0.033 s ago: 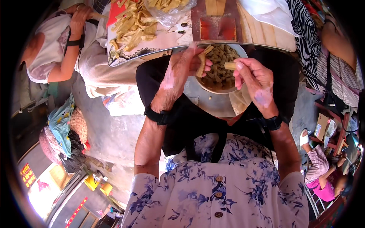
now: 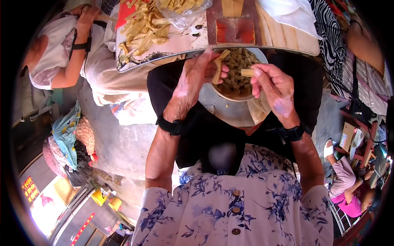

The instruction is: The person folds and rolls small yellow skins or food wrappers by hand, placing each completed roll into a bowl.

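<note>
My left hand point(image 2: 199, 69) is closed on a bent, pale yellow dried strip point(image 2: 217, 70), which hangs down from the fingers. Just to its right, my right hand point(image 2: 274, 81) pinches a short, flat piece of the same dried strip point(image 2: 247, 72) between thumb and fingers. The two pieces are apart. Below both hands, partly tucked under the table edge, a round metal bowl point(image 2: 230, 98) holds many short, brownish-green cut pieces point(image 2: 238, 65). More yellow strips point(image 2: 143, 30) lie heaped on the table at the far left, some of them in a clear plastic bag point(image 2: 184, 12).
The table point(image 2: 287, 39) carries a dark red board point(image 2: 235, 33) and a white cloth point(image 2: 289, 14). One person point(image 2: 61, 61) sits at the left, another point(image 2: 361, 53) at the right. A further person point(image 2: 349, 201) is at the lower right. Bags point(image 2: 67, 131) are piled at the left.
My right hand has shifted very slightly left with its piece. A blurred, greyish round shape now shows over my lap. My left hand has stayed put.
</note>
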### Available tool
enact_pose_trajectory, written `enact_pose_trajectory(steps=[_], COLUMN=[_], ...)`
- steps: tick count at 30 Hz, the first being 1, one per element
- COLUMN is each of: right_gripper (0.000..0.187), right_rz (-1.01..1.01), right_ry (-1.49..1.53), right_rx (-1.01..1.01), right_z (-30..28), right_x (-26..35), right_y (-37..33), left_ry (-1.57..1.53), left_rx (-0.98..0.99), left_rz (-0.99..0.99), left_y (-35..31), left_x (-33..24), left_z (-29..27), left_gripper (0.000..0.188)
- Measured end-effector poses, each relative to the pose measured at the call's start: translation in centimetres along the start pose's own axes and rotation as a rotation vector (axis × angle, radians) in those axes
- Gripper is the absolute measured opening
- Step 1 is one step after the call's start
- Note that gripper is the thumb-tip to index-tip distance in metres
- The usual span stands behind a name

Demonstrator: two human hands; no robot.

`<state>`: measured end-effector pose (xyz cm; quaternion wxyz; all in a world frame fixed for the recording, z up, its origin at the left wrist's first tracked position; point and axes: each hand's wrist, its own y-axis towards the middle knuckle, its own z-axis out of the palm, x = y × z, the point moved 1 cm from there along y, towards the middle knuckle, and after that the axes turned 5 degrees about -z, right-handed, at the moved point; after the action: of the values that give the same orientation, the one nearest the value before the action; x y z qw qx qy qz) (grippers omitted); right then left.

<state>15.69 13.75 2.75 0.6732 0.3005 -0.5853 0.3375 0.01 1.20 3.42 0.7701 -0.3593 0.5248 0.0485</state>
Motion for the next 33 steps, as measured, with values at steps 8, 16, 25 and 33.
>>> enact_pose_trajectory(steps=[8,16,25,33], right_gripper=[0.017,0.017,0.021,0.022], right_rz=[0.019,0.023,-0.004,-0.085], right_ry=[0.004,0.017,-0.09,-0.093], right_rx=[0.038,0.106,0.234,0.141], right_z=[0.0,0.6,1.5,-0.5], right_x=[-0.6,-1.5,-0.8,1.7], right_y=[-1.0,-1.9,-2.8,-3.0], left_ry=[-0.027,0.258,0.307,0.337], left_rx=[0.039,-0.03,0.166,-0.176], left_rz=[-0.042,0.069,0.082,0.22], left_y=[-0.3,-2.0,-4.4,-2.3], left_x=[1.5,3.0,2.3,-5.2], left_z=[-0.4,-0.3,1.9,-1.5], left_gripper=[0.064,0.049,0.018,0.014])
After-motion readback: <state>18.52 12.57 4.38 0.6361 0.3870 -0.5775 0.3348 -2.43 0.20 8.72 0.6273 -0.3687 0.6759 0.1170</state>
